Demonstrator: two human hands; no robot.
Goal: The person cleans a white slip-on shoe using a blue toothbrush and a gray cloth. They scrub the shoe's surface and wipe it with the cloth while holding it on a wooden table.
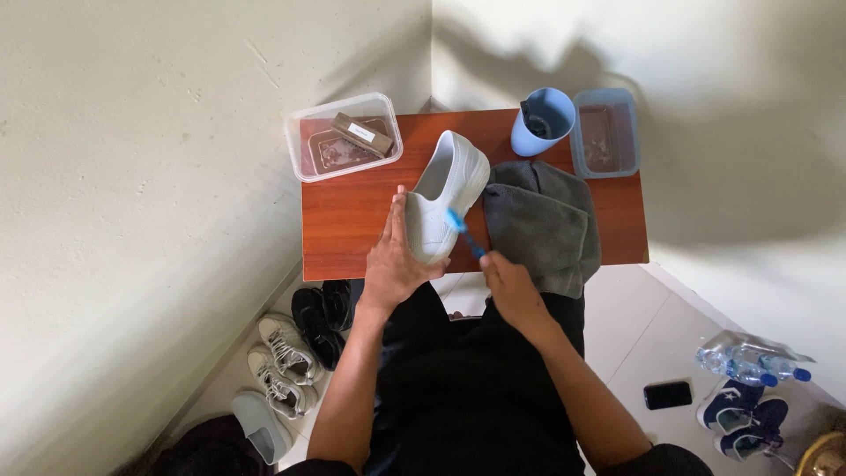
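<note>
A pale grey slip-on shoe lies tilted on a small reddish wooden table. My left hand grips the shoe's near end and holds it steady. My right hand holds a blue toothbrush, whose head touches the shoe's side. A dark grey cloth lies folded on the table just right of the shoe.
A clear plastic tub with a brown brush stands at the table's back left. A blue cup and a blue-grey tub stand at the back right. Several shoes lie on the floor left; a phone, water bottles and dark shoes lie right.
</note>
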